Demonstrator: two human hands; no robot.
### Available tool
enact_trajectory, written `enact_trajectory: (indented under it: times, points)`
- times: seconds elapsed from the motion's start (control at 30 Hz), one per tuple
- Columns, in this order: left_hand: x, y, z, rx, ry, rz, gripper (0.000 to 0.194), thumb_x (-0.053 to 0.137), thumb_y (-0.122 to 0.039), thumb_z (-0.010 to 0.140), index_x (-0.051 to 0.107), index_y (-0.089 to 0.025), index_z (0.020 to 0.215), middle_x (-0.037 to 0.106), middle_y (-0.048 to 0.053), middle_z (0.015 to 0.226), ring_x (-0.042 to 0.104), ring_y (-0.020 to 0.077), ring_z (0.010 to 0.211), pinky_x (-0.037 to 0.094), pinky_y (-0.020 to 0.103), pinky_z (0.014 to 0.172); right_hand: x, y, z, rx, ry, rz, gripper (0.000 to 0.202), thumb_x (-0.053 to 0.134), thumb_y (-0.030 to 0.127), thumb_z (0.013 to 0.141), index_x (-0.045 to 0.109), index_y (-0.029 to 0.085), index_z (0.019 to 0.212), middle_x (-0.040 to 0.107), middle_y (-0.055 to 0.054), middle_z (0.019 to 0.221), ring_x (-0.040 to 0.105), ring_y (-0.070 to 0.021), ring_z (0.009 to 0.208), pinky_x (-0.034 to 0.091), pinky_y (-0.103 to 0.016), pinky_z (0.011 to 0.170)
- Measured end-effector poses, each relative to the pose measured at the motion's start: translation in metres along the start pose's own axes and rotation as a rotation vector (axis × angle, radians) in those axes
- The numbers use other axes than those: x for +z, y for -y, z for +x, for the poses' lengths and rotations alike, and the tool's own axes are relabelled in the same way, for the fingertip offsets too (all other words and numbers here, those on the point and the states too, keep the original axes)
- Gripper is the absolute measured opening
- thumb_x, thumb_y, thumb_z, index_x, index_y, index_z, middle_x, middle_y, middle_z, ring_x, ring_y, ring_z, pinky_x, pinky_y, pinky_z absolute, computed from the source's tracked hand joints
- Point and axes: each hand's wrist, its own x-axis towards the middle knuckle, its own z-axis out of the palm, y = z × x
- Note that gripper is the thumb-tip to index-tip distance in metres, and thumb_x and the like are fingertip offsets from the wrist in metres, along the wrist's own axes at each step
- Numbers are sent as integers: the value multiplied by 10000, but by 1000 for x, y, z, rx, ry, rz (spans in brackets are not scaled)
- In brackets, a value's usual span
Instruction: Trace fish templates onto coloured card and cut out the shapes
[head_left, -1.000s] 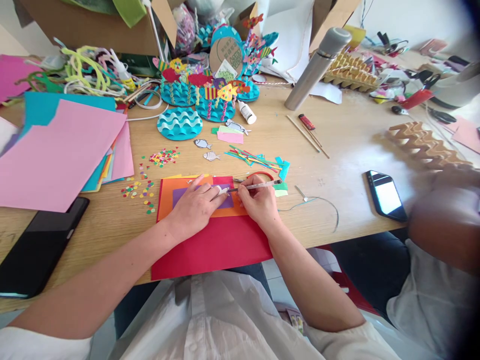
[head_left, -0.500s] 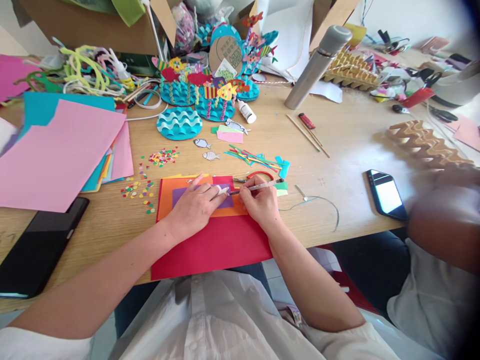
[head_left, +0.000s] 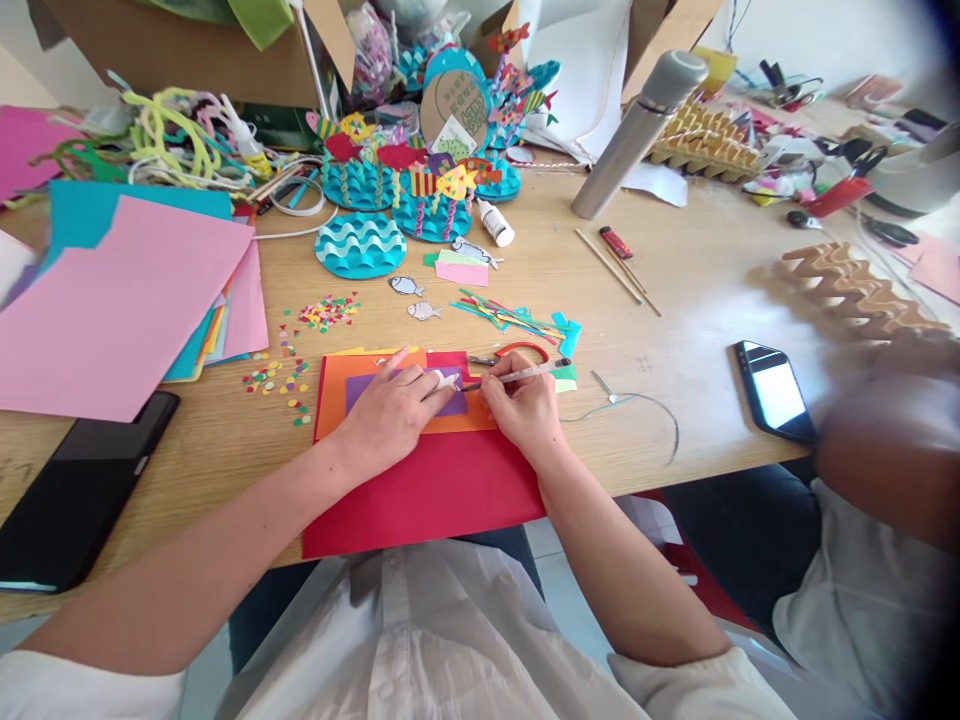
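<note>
A purple sheet (head_left: 361, 392) lies on an orange sheet (head_left: 330, 400), over a large red sheet (head_left: 435, 490). My left hand (head_left: 394, 415) rests on the purple sheet with its fingers spread, pressing down a small white paper piece (head_left: 448, 380) near its fingertips. In my right hand (head_left: 523, 402) a pencil (head_left: 529, 373) is pinched, its tip at the edge of the white piece. Red-handled scissors (head_left: 541, 350) lie just behind my right hand. Two fish cutouts (head_left: 406, 286) are on the table beyond the sheets.
Colored papers (head_left: 127, 300) and a black phone (head_left: 90, 490) lie at left. Paper strips (head_left: 510, 318), a steel flask (head_left: 637, 135) and blue wave crafts (head_left: 360, 245) stand or lie farther back. At right are another phone (head_left: 772, 390) and a person's arm (head_left: 885, 450).
</note>
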Motion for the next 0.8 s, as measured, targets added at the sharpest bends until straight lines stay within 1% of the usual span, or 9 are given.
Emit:
enact_trajectory:
  times: [0.1, 0.17, 0.2, 0.27, 0.33, 0.4, 0.6, 0.7, 0.8]
  points:
    - [0, 0, 0, -2, -4, 3, 407, 401, -35, 898, 621, -159, 1216, 671, 65, 1006, 591, 231, 984, 325, 515, 1103, 0, -1, -1, -4, 0, 25, 117, 556, 220, 746, 486, 230, 651, 523, 53, 490, 477, -114, 413, 337, -228, 421]
    - [-2, 0, 0, -2, 0, -1, 400, 403, -37, 898, 622, -160, 1209, 671, 70, 1018, 592, 229, 984, 328, 511, 1103, -1, 0, -2, -47, -2, 47, 124, 552, 245, 796, 499, 227, 685, 572, 34, 552, 511, -118, 449, 380, -234, 448]
    - [-2, 0, 1, -3, 9, -6, 396, 406, -39, 897, 622, -161, 1206, 671, 72, 1026, 593, 227, 981, 331, 508, 1102, -1, 1, -3, -88, 4, 54, 110, 544, 265, 830, 524, 223, 730, 616, 17, 615, 549, -126, 496, 419, -241, 484]
    - [-4, -1, 1, -7, 24, -17, 388, 412, -43, 897, 620, -165, 1199, 671, 76, 1040, 594, 227, 977, 342, 505, 1094, -3, 5, -5, -199, 44, 26, 104, 507, 293, 901, 582, 224, 880, 688, -19, 761, 629, -155, 662, 496, -275, 622]
    - [-5, -1, 1, -13, 31, -31, 387, 416, -42, 894, 616, -170, 1200, 673, 79, 1052, 593, 229, 991, 351, 506, 1085, -5, 9, -6, -304, 103, -60, 174, 456, 290, 953, 605, 239, 1027, 719, -41, 843, 639, -190, 836, 510, -323, 769]
    - [-4, -1, 1, -16, 27, -40, 397, 420, -34, 887, 610, -171, 1206, 675, 82, 1068, 589, 232, 1012, 348, 511, 1087, -6, 11, -5, -363, 146, -150, 232, 408, 271, 980, 613, 248, 1085, 724, -52, 838, 610, -214, 910, 494, -348, 827]
    - [-6, -3, 2, -32, 25, -33, 407, 434, -40, 883, 599, -155, 1237, 683, 75, 1070, 595, 234, 1025, 320, 506, 1116, -2, 6, -3, -434, 178, -248, 223, 392, 228, 981, 613, 226, 1007, 668, -74, 817, 569, -228, 883, 474, -326, 776]
    - [-16, -9, 3, -74, 59, -71, 383, 464, -89, 885, 601, -150, 1238, 690, 71, 1039, 612, 230, 1035, 282, 496, 1146, -1, 7, -3, -449, 182, -276, 207, 390, 195, 969, 593, 212, 929, 619, -73, 765, 560, -233, 860, 466, -325, 748]
    - [-27, -21, 6, -166, 77, -101, 360, 506, -176, 891, 590, -118, 1236, 691, 105, 1078, 627, 243, 1064, 260, 499, 1154, -1, 9, -2, -461, 184, -285, 201, 393, 184, 961, 575, 217, 881, 589, -61, 737, 558, -230, 833, 460, -321, 719]
